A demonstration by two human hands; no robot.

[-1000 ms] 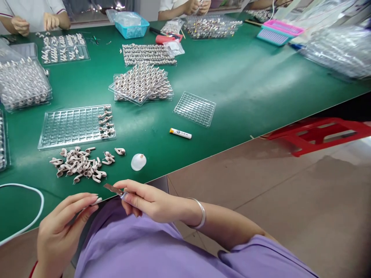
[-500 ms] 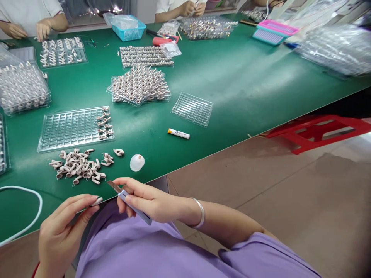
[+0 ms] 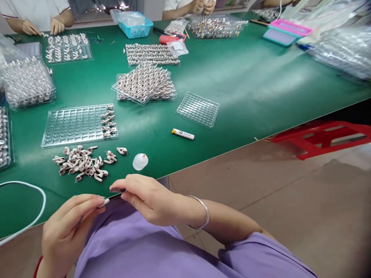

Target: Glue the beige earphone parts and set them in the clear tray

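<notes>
My right hand (image 3: 145, 199) is closed around a small utility blade (image 3: 116, 190) at the table's near edge; only the dark tip pokes out past my fingers. My left hand (image 3: 69, 227) sits lower left over my lap, its fingertips pinched together on a small pale piece (image 3: 104, 202) that is barely visible. A loose heap of pinkish ear-hook parts (image 3: 81, 164) lies on the green table (image 3: 246, 85) just beyond my hands. A clear grid tray (image 3: 72, 125) behind the heap has several parts set in its right columns.
A small white cap (image 3: 140, 161), a white marker (image 3: 182, 134), an unfilled small tray (image 3: 198, 109) and stacked filled trays (image 3: 145, 83) lie on the table. More filled trays (image 3: 27, 83) stand at left. Other people's hands (image 3: 43, 27) work at the far side. A red stool (image 3: 321, 137) is at right.
My right hand has closed further over the blade, so its handle no longer shows, and has moved slightly toward the left hand. The view shifted a little.
</notes>
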